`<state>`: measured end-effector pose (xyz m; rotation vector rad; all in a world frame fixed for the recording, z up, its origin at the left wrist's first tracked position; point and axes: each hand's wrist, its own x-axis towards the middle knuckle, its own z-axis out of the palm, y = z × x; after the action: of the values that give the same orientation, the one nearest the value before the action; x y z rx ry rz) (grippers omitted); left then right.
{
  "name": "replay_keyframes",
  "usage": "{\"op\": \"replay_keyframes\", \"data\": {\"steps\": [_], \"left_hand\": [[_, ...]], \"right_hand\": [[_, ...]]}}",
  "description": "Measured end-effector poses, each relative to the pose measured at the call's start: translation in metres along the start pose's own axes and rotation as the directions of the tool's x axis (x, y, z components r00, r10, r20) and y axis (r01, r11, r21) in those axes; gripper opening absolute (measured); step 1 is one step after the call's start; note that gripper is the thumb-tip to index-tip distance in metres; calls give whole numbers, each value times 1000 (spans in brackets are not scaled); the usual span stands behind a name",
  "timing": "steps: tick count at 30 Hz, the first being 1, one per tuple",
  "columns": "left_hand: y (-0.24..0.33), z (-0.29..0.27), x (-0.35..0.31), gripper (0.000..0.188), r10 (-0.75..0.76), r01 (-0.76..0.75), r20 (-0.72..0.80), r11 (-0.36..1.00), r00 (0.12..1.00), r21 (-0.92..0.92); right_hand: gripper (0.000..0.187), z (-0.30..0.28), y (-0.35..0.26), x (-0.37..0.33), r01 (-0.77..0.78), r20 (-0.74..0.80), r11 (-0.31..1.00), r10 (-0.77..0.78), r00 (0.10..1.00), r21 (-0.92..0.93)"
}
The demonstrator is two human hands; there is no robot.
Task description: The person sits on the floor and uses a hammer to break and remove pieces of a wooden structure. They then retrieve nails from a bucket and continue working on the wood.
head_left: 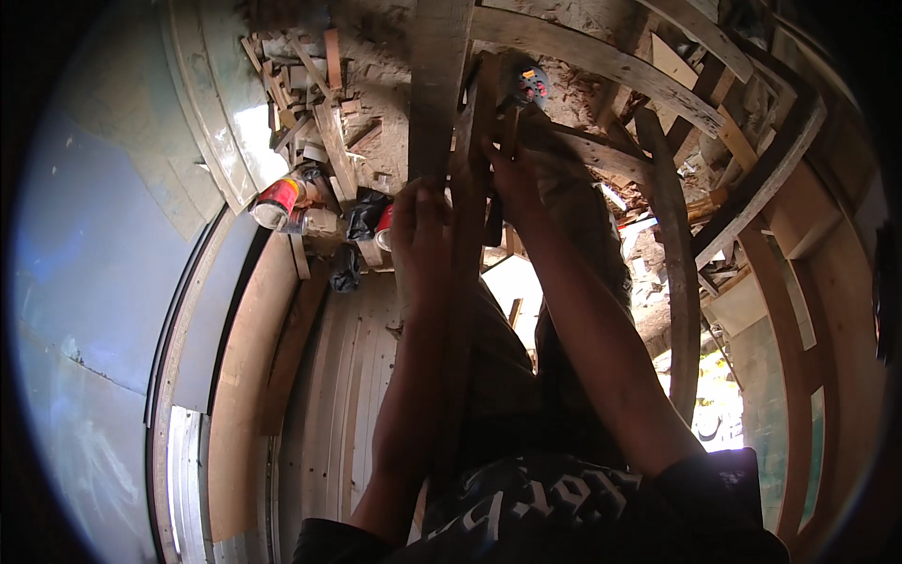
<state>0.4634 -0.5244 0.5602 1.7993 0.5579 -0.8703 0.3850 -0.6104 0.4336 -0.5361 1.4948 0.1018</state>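
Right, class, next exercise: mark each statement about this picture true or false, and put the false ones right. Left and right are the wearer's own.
1. A long dark beam runs between the left hand and the right hand. True.
2. Both hands are gloved. False: both are bare.
3. The red-and-yellow can lies to the right of both hands. False: it lies to the left of them.
4. Scraps of wood lie in the upper left part of the picture. True.
5. The wearer's shirt is plain white. False: it is dark, with pale lettering.
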Motion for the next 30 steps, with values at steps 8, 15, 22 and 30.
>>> {"op": "replay_keyframes", "data": {"steps": [8, 15, 22, 30], "left_hand": [[-2, -69, -40, 20, -171, 173, -31, 943, 985, 283], [-1, -60, -30, 19, 38, -59, 106, 978, 994, 202], [61, -8, 15, 22, 218, -264, 214, 940, 952, 215], [50, -19, 42, 22, 222, -250, 219, 962, 950, 109]], "right_hand": [[41, 18, -18, -5, -54, 2, 994, 55, 999, -98], [42, 20, -18, -1, -38, -19, 996, 36, 999, -75], [45, 16, -25, 3, -56, -19, 983, 53, 998, -175], [51, 15, -22, 7, -97, -20, 979, 95, 995, -179]]}}
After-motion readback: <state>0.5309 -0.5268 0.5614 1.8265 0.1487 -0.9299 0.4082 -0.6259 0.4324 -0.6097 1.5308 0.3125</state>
